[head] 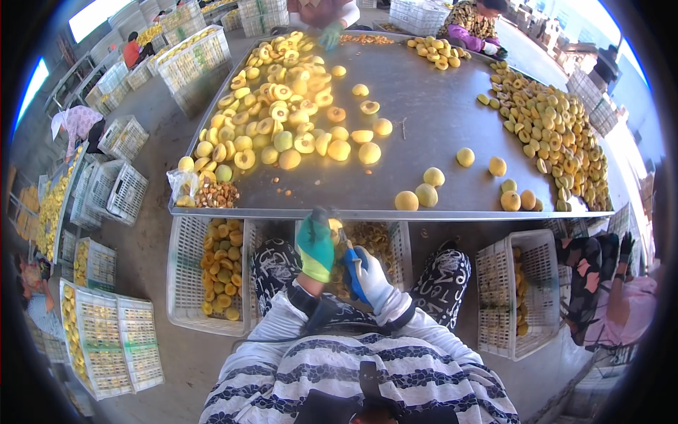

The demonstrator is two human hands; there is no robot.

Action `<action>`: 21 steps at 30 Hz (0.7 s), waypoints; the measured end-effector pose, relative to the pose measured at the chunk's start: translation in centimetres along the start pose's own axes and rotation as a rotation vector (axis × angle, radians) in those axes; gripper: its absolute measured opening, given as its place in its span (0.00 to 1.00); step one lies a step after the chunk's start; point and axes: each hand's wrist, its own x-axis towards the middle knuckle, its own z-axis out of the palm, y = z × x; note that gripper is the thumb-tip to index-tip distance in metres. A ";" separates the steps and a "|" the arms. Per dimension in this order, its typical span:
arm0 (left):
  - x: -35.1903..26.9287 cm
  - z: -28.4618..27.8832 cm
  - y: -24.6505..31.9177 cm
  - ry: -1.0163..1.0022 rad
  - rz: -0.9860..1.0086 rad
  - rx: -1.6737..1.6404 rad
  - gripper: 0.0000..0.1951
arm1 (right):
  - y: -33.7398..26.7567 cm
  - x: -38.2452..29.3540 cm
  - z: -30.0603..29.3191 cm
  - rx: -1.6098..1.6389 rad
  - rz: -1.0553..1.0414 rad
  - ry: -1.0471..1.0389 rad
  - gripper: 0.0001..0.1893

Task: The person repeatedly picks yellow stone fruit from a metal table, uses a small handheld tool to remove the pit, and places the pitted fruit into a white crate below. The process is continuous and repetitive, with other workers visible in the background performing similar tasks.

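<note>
My left hand, in a green glove with dark fingertips, holds a yellow peach just off the table's near edge. My right hand, in a white glove, is closed around a blue-handled tool, whose narrow metal end is close to the fruit. Its exact kind is unclear. Beneath both hands stands a crate with brown pieces. Ahead, halved and whole peaches are heaped on the left of the metal table, with a few whole ones near the front edge.
Peach stones lie by a plastic bag at the table's near left corner. Another peach heap covers the right side. White crates stand either side of my legs. Co-workers sit across the table and at the right.
</note>
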 end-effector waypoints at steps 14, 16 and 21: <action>0.2 -2.3 -0.2 -0.051 -0.291 -0.206 0.11 | -7.3 -0.4 0.1 0.455 0.304 -0.317 0.18; -0.3 -2.4 -1.5 -0.020 -0.096 -0.015 0.10 | -5.8 -0.5 0.8 0.504 0.353 -0.302 0.16; -0.6 -1.3 -1.8 0.005 -0.198 -0.162 0.11 | -3.0 1.0 1.4 -0.100 -0.302 -0.003 0.16</action>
